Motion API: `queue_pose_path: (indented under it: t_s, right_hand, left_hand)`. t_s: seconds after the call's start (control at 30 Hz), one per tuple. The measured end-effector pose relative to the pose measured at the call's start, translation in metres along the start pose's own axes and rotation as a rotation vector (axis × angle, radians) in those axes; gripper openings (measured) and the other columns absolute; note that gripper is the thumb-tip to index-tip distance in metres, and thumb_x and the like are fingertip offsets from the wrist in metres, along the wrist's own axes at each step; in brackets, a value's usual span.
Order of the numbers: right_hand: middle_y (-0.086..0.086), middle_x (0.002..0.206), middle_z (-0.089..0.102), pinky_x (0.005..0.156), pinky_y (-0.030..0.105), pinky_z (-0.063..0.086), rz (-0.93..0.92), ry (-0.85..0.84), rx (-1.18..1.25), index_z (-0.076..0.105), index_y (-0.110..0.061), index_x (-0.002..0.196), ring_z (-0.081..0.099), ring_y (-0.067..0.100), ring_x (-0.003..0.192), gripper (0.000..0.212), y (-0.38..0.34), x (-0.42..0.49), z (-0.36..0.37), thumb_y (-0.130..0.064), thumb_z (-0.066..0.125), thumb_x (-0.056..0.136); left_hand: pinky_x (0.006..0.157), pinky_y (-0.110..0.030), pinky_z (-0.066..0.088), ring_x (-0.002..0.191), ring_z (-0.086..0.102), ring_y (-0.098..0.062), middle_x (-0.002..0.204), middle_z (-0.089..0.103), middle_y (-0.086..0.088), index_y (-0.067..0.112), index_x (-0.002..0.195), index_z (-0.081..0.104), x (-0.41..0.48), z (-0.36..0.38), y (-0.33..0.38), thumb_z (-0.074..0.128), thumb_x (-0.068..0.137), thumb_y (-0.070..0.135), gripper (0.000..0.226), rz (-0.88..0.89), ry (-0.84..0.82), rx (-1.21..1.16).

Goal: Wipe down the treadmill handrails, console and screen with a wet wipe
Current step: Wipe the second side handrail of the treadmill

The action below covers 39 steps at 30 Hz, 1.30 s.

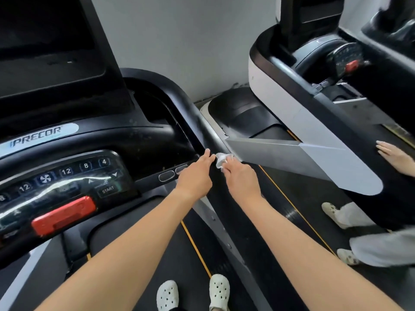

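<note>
Two hands meet on the right handrail [190, 108], side by side and nearly touching. The right hand [242, 178] has its fingers curled round a crumpled white wet wipe [221, 161], which it presses onto the top of the handrail. The left hand [195, 176] lies just inboard of the handrail with its fingers straight and holds nothing, its fingertips at the handrail's inner edge.

Long axis matters most: the handrail runs away from the person on a slant, from under the hands up to a curved bend at its far end. It also appears to run back toward the body between the forearms. A stroke would probably need to follow that line, forward to the bend or back. The right hand already sits on it with the wipe. Console [143, 140] and screen [45, 30] lie inboard of the handrail, on the left hand's side.
</note>
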State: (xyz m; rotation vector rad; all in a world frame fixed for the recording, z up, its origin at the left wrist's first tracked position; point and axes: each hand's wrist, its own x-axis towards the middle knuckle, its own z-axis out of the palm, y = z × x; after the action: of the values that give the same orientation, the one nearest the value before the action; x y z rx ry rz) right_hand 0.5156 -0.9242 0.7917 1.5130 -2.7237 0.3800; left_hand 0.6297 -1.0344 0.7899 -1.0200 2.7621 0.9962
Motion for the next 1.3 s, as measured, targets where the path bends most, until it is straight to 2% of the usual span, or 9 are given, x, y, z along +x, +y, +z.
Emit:
queue_pose_path:
  t_s: [0.13, 0.3, 0.5, 0.77, 0.9, 1.0, 1.13, 1.2, 1.3]
  right_hand:
    - [0.004, 0.11, 0.064, 0.07, 0.022, 0.044, -0.001, 0.036, -0.015, 0.061, -0.01, 0.122, 0.068, 0.02, 0.09, 0.021, -0.014, 0.005, 0.003, -0.019, 0.056, 0.104]
    - [0.015, 0.134, 0.065, 0.103, 0.045, 0.051, -0.094, 0.027, -0.031, 0.07, -0.002, 0.122, 0.06, 0.033, 0.126, 0.027, 0.002, -0.03, -0.002, -0.009, 0.063, 0.097]
    - [0.008, 0.133, 0.066, 0.114, 0.034, 0.041, -0.078, 0.03, -0.196, 0.072, -0.013, 0.123, 0.05, 0.03, 0.138, 0.025, -0.001, -0.008, 0.017, -0.018, 0.062, 0.1]
    - [-0.007, 0.122, 0.068, 0.079, 0.02, 0.044, -0.13, 0.046, -0.122, 0.074, -0.015, 0.113, 0.029, 0.009, 0.088, 0.018, 0.003, -0.018, 0.018, -0.012, 0.065, 0.098]
    - [-0.002, 0.107, 0.073, 0.077, 0.026, 0.051, -0.14, 0.072, -0.099, 0.077, -0.01, 0.104, 0.045, 0.015, 0.082, 0.015, 0.007, -0.023, 0.009, -0.008, 0.064, 0.096]
    - [-0.005, 0.097, 0.069, 0.074, 0.02, 0.033, -0.09, 0.073, -0.138, 0.073, -0.015, 0.104, 0.037, 0.012, 0.077, 0.019, -0.004, 0.0, 0.01, -0.012, 0.054, 0.101]
    - [0.006, 0.111, 0.067, 0.09, 0.033, 0.043, -0.046, -0.04, 0.009, 0.07, -0.01, 0.114, 0.057, 0.023, 0.095, 0.032, -0.011, 0.019, 0.012, -0.017, 0.04, 0.107]
    - [0.015, 0.117, 0.066, 0.097, 0.04, 0.043, -0.142, -0.007, -0.05, 0.07, -0.003, 0.115, 0.057, 0.032, 0.111, 0.031, -0.008, 0.016, 0.011, -0.019, 0.047, 0.105]
    - [0.011, 0.117, 0.071, 0.095, 0.035, 0.048, -0.192, 0.01, -0.045, 0.076, -0.005, 0.112, 0.059, 0.028, 0.108, 0.025, 0.0, -0.011, -0.001, -0.019, 0.058, 0.102]
  left_hand:
    - [0.094, -0.047, 0.055, 0.134, 0.054, -0.026, 0.172, 0.007, 0.016, 0.033, 0.161, 0.025, 0.002, -0.003, -0.004, 0.046, 0.082, -0.008, 0.091, 0.031, -0.013, 0.045]
    - [0.092, -0.044, 0.055, 0.13, 0.056, -0.024, 0.172, 0.002, 0.016, 0.029, 0.163, 0.024, 0.003, 0.0, -0.008, 0.05, 0.084, -0.005, 0.09, 0.06, -0.006, 0.089]
    - [0.092, -0.045, 0.056, 0.13, 0.057, -0.024, 0.172, 0.002, 0.013, 0.027, 0.163, 0.022, 0.003, 0.001, -0.006, 0.05, 0.085, -0.006, 0.09, 0.058, 0.007, 0.101]
    - [0.1, -0.048, 0.053, 0.134, 0.053, -0.025, 0.172, 0.001, 0.015, 0.029, 0.164, 0.022, 0.005, 0.0, -0.008, 0.048, 0.086, -0.005, 0.089, 0.066, -0.004, 0.116]
    - [0.095, -0.045, 0.055, 0.13, 0.055, -0.025, 0.172, -0.001, 0.014, 0.029, 0.164, 0.02, 0.006, 0.002, -0.009, 0.049, 0.085, -0.005, 0.09, 0.073, 0.012, 0.151]
    - [0.093, -0.046, 0.055, 0.126, 0.057, -0.026, 0.173, 0.002, 0.012, 0.028, 0.163, 0.023, 0.005, 0.003, -0.008, 0.05, 0.085, -0.004, 0.088, 0.076, 0.028, 0.141]
    - [0.089, -0.045, 0.056, 0.123, 0.058, -0.028, 0.173, 0.006, 0.011, 0.029, 0.162, 0.024, 0.004, 0.001, -0.008, 0.05, 0.084, -0.005, 0.089, 0.087, 0.05, 0.157]
    - [0.089, -0.046, 0.056, 0.125, 0.057, -0.028, 0.173, 0.006, 0.011, 0.028, 0.162, 0.024, 0.003, 0.001, -0.008, 0.051, 0.085, -0.004, 0.087, 0.085, 0.054, 0.156]
    - [0.091, -0.044, 0.055, 0.129, 0.056, -0.028, 0.173, 0.0, 0.013, 0.027, 0.164, 0.02, 0.002, 0.001, -0.006, 0.05, 0.087, -0.003, 0.087, 0.074, 0.044, 0.16]
